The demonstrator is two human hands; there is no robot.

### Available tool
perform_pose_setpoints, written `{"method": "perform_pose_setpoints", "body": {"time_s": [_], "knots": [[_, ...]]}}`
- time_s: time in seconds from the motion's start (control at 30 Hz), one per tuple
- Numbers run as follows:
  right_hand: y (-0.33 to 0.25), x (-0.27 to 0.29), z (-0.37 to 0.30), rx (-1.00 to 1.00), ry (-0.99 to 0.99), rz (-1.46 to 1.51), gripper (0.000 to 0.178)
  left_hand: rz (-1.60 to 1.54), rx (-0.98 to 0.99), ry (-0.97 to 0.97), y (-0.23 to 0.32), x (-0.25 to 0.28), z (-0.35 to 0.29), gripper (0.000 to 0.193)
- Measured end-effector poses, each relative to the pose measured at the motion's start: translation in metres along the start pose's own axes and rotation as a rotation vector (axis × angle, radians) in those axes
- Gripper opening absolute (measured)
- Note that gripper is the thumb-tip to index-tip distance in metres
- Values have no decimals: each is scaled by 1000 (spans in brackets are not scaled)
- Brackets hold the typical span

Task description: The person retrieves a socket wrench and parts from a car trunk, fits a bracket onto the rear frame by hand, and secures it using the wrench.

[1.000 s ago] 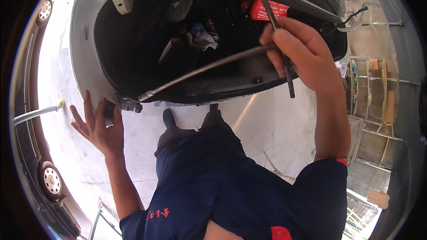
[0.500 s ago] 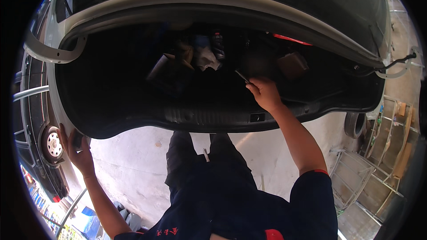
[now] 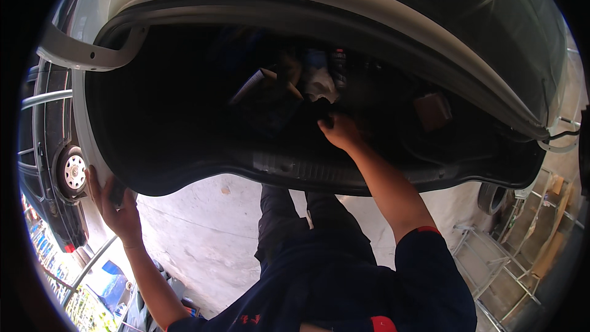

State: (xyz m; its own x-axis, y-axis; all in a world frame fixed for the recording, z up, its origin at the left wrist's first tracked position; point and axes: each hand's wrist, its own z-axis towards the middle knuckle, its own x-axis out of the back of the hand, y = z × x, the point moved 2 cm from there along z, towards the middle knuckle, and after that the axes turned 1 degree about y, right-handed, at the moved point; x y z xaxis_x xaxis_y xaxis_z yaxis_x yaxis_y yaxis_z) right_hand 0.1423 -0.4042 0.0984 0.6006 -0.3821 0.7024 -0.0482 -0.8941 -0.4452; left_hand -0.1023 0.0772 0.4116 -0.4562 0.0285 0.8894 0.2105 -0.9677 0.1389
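Over the open car trunk (image 3: 184, 141), my right hand (image 3: 341, 130) reaches in with its fingers closed. Something dark shows at the fingertips, too poorly lit to name. Just beyond them lies a crumpled whitish cloth or paper (image 3: 321, 83), with a dark bottle (image 3: 339, 64) beside it. To the left of these an open box (image 3: 253, 85) lies tilted. At the left rear corner of the white car body, my left hand (image 3: 120, 214) is against the edge. Its fingers curve round a small dark thing that I cannot make out.
A brownish box (image 3: 433, 110) sits in the right part of the trunk. White hinge arms (image 3: 92, 56) flank the opening. Behind on the right are a tyre (image 3: 491, 198) and a metal frame (image 3: 485, 255). A dark car (image 3: 61, 147) stands at the left.
My right hand has moved left in the trunk, toward the whitish cloth or paper. The thin tool seen in it earlier is no longer clearly visible. My left hand stays at the car's corner. The view has shifted.
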Motion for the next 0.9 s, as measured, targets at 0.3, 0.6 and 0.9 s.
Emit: {"method": "perform_pose_setpoints", "body": {"time_s": [0.3, 0.6, 0.9], "knots": [[-96, -92, 36, -472, -262, 858, 58, -56, -53, 35, -2, -12, 4, 42], [35, 63, -45, -528, -126, 735, 29, 70, -138, 141, -1, -2, -2, 56], [139, 122, -148, -584, 211, 910, 37, -704, -72, -479, 180, -127, -30, 37]]}}
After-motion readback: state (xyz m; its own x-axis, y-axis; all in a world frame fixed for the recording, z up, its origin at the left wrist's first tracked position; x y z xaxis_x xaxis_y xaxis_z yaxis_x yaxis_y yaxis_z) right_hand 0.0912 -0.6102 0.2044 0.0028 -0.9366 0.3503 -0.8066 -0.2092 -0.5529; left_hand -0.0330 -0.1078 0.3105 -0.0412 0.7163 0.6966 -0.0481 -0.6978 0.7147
